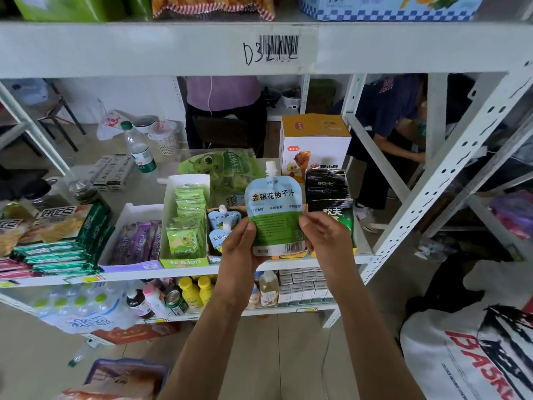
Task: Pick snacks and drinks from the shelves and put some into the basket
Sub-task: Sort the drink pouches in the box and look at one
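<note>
We hold one juice pouch (275, 215) upright between our left hand (240, 246) and right hand (327, 238), each pinching a lower side edge, spout up, just in front of the shelf (202, 271). We judge the picking done and the placing next; no basket shows in view, so we must first turn to find it. Behind the pouch, its open carton (215, 256) holds more of the same.
</note>
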